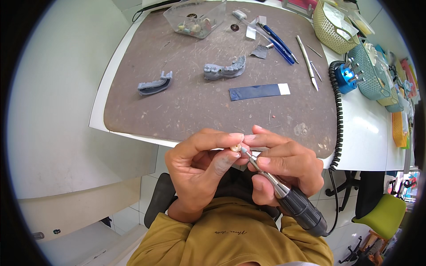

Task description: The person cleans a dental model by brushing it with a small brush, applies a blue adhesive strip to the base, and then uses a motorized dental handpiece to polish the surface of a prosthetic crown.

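Note:
Between thumb and index finger, my left hand pinches a small cream-coloured dental crown. My right hand is wrapped round a dental handpiece with a silver front and black grip. Its pale pointed tip is at the crown's right side; whether they touch, I cannot tell. Both hands are just off the near edge of the bench, fingertips close together. Beyond them on the brown mat lie a grey dental model, a smaller grey model piece and a blue strip of articulating paper with a white end.
A clear plastic box of small parts stands at the far left of the mat. Blue pens and a white-handled knife lie far right. A coiled black cord, blue bur stand and baskets line the right side.

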Demonstrator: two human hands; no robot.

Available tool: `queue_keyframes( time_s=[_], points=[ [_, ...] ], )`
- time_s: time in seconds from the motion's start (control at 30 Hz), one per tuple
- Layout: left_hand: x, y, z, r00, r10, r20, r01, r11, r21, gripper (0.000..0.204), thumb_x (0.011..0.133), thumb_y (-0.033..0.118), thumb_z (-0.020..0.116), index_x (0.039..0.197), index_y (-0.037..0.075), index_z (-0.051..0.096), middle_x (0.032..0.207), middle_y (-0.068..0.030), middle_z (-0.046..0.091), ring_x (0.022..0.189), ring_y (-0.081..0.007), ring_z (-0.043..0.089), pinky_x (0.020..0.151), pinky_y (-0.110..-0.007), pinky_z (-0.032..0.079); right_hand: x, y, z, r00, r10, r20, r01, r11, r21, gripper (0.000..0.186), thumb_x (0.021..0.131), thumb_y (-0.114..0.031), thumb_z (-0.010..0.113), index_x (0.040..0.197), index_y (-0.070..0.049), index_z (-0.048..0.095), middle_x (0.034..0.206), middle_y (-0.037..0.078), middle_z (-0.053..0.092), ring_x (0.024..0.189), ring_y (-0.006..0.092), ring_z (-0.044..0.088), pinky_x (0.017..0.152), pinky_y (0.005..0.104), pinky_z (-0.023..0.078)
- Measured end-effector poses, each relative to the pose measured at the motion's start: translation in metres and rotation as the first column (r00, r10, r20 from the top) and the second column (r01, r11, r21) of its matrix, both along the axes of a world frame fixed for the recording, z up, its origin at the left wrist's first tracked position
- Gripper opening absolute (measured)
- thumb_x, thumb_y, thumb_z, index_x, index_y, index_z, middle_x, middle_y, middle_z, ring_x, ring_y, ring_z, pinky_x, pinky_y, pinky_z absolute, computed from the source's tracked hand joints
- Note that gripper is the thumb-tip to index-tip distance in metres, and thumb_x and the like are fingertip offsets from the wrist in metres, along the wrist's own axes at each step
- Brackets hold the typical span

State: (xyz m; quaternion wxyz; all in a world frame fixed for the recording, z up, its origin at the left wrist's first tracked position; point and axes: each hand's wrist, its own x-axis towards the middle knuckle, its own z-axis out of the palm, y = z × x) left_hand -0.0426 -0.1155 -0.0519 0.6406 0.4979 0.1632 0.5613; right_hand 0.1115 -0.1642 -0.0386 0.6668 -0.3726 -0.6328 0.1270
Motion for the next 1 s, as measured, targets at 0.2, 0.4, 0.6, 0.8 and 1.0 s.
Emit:
queue_keyframes(
  time_s=[0.2, 0.4, 0.6, 0.8, 1.0],
  points=[
    [0.0003, 0.0011, -0.0014, 1.000, -0.002, 0.007, 0.002, 1.000, 0.025, 0.018, 0.093, -0.012, 0.066, 0.111, -0.008, 0.071, 0.106, -0.0194, 0.070, 0.092, -0.0212, 0.073, 0.082, -0.032, 0.065, -0.0005, 0.0005, 0.0004, 1.000, -0.008, 0.011, 0.008, 1.000, -0.007, 0.024, 0.079, -0.005, 0.087, 0.096, 0.002, 0.071, 0.086, 0.016, 0.075, 0.098, 0.0358, 0.077, 0.091, 0.0513, 0.062],
    [-0.0002, 0.0011, -0.0009, 1.000, -0.005, 0.009, 0.005, 1.000, 0.021, 0.018, 0.093, -0.012, 0.067, 0.110, -0.008, 0.071, 0.106, -0.0196, 0.070, 0.094, -0.0217, 0.073, 0.082, -0.033, 0.065, -0.0010, 0.0002, 0.0005, 1.000, -0.011, 0.012, 0.011, 1.000, -0.012, 0.024, 0.079, -0.006, 0.087, 0.096, 0.001, 0.071, 0.085, 0.016, 0.075, 0.097, 0.0358, 0.077, 0.092, 0.0518, 0.061],
    [-0.0010, 0.0001, -0.0008, 1.000, -0.017, 0.019, 0.017, 1.000, -0.005, 0.018, 0.093, -0.011, 0.067, 0.110, -0.008, 0.070, 0.107, -0.0199, 0.070, 0.094, -0.0215, 0.073, 0.083, -0.033, 0.065, -0.0003, -0.0002, -0.0004, 1.000, 0.002, 0.016, -0.001, 1.000, -0.006, 0.023, 0.080, -0.007, 0.086, 0.096, 0.001, 0.071, 0.084, 0.015, 0.075, 0.097, 0.0359, 0.077, 0.092, 0.0516, 0.061],
    [0.0009, 0.0012, -0.0011, 1.000, -0.006, 0.012, 0.006, 1.000, 0.014, 0.018, 0.093, -0.011, 0.067, 0.110, -0.008, 0.070, 0.107, -0.0196, 0.071, 0.093, -0.0212, 0.073, 0.082, -0.033, 0.065, 0.0006, -0.0006, 0.0005, 1.000, -0.002, 0.025, 0.002, 1.000, -0.014, 0.023, 0.080, -0.006, 0.086, 0.096, 0.001, 0.070, 0.085, 0.015, 0.075, 0.098, 0.0362, 0.077, 0.093, 0.0520, 0.061],
    [0.0003, 0.0014, 0.0001, 1.000, -0.015, 0.011, 0.015, 1.000, 0.015, 0.019, 0.094, -0.012, 0.065, 0.111, -0.008, 0.071, 0.107, -0.0194, 0.070, 0.094, -0.0214, 0.073, 0.083, -0.033, 0.065, 0.0005, 0.0001, 0.0004, 1.000, 0.007, 0.016, -0.007, 1.000, -0.004, 0.024, 0.079, -0.004, 0.086, 0.095, 0.003, 0.070, 0.087, 0.016, 0.075, 0.098, 0.0368, 0.076, 0.093, 0.0527, 0.061]
  ],
)
